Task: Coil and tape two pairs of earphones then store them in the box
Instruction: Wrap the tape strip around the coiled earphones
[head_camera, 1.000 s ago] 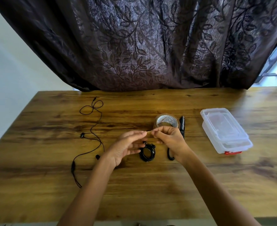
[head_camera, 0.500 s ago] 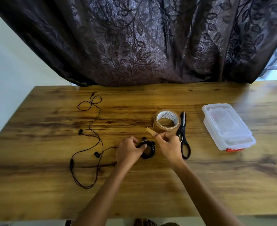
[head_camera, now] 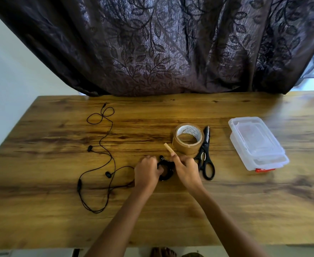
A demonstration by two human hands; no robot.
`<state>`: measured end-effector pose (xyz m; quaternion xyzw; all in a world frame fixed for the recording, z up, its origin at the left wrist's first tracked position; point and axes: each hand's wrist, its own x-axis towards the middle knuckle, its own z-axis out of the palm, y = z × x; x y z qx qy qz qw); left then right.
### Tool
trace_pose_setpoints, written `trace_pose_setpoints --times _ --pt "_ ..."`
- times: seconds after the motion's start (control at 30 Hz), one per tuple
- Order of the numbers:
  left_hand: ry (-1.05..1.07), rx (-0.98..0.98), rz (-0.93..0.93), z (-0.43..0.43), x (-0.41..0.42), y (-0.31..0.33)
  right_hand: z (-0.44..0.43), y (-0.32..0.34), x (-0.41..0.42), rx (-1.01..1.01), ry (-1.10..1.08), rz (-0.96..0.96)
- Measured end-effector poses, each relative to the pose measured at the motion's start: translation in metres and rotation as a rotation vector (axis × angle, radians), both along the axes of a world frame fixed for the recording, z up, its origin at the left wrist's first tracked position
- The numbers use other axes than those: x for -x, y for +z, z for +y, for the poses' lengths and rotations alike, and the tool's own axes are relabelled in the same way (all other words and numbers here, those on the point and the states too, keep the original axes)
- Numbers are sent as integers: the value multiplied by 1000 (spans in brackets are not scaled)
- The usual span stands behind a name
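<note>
A coiled pair of black earphones (head_camera: 166, 170) lies on the wooden table (head_camera: 171, 216) between my hands. My left hand (head_camera: 146, 172) grips the coil's left side. My right hand (head_camera: 185, 168) touches the coil's right side and pinches a short strip of brown tape (head_camera: 168, 149) that sticks up from its fingers. A second pair of black earphones (head_camera: 104, 154) lies uncoiled and spread out to the left. The clear plastic box (head_camera: 257, 143) with a red latch stands shut at the right.
A roll of brown tape (head_camera: 187, 140) stands just behind my right hand. Black scissors (head_camera: 205, 154) lie beside it to the right. A dark leaf-patterned curtain (head_camera: 171, 43) hangs behind the table's far edge.
Both hands came down from holding the tape strip in the air to the coiled earphones on the table. The left hand took hold of the coil. The camera tilted down.
</note>
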<state>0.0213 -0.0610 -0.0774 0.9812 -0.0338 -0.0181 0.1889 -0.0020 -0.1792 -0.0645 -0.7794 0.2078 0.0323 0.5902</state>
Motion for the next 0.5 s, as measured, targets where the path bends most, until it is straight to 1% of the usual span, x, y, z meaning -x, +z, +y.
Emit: trace_pose_setpoints --times 0.2,0.27,0.37,0.5 --pt "-83 -5 -27 6 0 1 -1 0 -3 -136 -46 10" --pt "-91 10 -32 8 -1 5 -2 -1 -5 -154 -45 -4" --pt "-101 35 -1 9 -5 12 -2 1 -9 -197 -36 -7" --pt "-98 129 1 12 -9 23 -2 10 -10 -244 -34 -31"
